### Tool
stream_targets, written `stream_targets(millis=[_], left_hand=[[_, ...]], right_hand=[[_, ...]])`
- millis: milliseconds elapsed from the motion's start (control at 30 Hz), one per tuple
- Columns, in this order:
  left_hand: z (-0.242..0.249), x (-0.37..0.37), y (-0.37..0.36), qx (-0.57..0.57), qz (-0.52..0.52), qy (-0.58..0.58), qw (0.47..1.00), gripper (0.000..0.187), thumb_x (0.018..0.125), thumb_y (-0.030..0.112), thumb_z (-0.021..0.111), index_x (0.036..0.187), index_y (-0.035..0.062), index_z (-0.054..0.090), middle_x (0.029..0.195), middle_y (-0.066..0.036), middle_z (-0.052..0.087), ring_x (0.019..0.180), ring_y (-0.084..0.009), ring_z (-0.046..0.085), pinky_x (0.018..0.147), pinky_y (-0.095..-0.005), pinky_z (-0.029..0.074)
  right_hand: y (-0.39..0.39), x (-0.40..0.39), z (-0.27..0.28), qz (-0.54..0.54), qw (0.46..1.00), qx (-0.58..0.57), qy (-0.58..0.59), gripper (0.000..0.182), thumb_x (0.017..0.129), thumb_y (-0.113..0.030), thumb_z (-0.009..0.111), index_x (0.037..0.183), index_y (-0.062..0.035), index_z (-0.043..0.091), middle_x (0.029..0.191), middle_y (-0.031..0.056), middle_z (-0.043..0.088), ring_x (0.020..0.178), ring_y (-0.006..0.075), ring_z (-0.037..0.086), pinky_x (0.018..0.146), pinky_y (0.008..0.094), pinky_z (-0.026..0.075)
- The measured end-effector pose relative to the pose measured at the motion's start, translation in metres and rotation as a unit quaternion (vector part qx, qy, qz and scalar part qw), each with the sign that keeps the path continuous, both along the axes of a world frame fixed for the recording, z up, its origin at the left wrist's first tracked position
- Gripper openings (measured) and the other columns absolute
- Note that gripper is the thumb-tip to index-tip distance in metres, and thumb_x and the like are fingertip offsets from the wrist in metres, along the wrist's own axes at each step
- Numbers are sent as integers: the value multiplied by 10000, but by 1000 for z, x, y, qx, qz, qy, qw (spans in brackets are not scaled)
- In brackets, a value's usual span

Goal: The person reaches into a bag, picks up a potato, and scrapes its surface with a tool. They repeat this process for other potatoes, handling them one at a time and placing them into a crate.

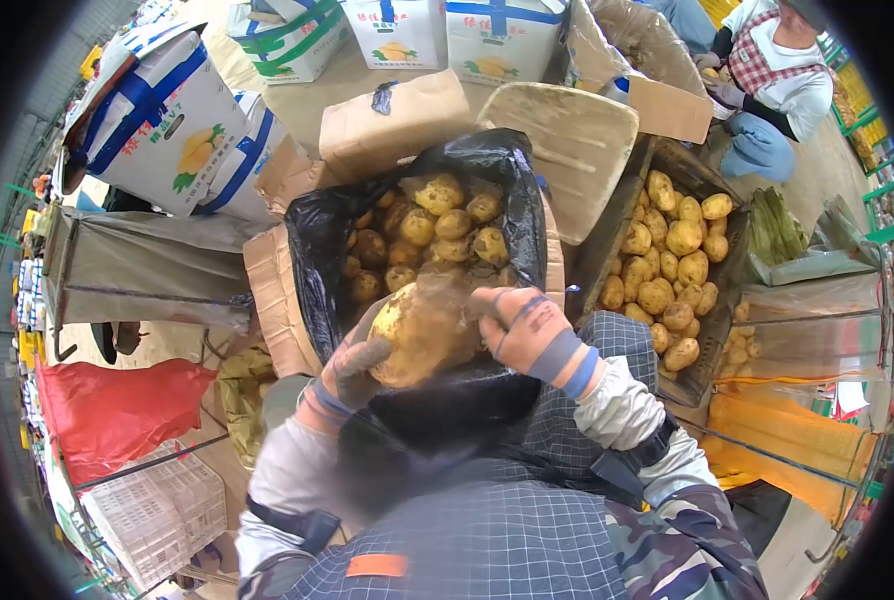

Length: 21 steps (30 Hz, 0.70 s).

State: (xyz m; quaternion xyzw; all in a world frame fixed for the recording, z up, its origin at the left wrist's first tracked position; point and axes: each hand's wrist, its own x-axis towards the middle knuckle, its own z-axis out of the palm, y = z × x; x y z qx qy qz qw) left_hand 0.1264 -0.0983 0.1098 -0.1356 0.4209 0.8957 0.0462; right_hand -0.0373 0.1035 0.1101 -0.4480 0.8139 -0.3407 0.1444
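A blue checked apron (507, 520) is nearest, at 6 o'clock. Just past it, the left hand (345, 372) has its fingers wrapped round one side of a big, dirty potato (397, 335), over the near part of a box lined with a black bag (512, 160). The right hand (532, 335) is at 3 o'clock from that potato, fingers bent in. They look fuzzy, so I can't tell if they pinch something or touch the potato.

More potatoes (419, 227) sit in the black bag at 12 o'clock. A pale board (567, 150) leans at 1 o'clock. A dark crate (719, 290) of potatoes sits between 2 and 3 o'clock, and another person (782, 65) is far off at 2. A red cloth (117, 410) hangs between 8 and 9 o'clock, with a white basket (157, 515) at 8.

The big potato could slip, I think, because loose dirt may make it slick. It could drop and bruise itself or the ones below. The floppy bag edge could also catch a wrist and fold in.
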Motion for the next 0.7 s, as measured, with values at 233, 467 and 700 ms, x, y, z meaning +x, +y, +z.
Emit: stream_targets(millis=[233,467,700], left_hand=[[-7,7,2,-140,60,11,988,892,823,432,719,1512,0,354,1441,-135,508,1310,-252,509,1096,-381,412],[-15,5,-7,-194,72,20,978,894,809,414,724,1505,-8,354,1396,-144,533,1269,-247,537,1072,-378,430],[-14,-4,-8,-194,106,-6,975,850,824,431,679,1488,-9,382,1384,-148,547,1258,-247,551,1066,-379,443]], right_hand=[[-22,10,-15,-7,988,67,138,116,864,-125,587,961,-101,646,860,113,661,799,329,692,711,418,557],[-46,5,-8,11,975,187,121,145,906,-117,568,1028,-110,647,943,108,709,864,326,724,711,397,581],[-77,-13,-6,26,959,281,14,206,886,-120,590,1080,-73,642,1056,170,724,994,342,714,806,418,582]])
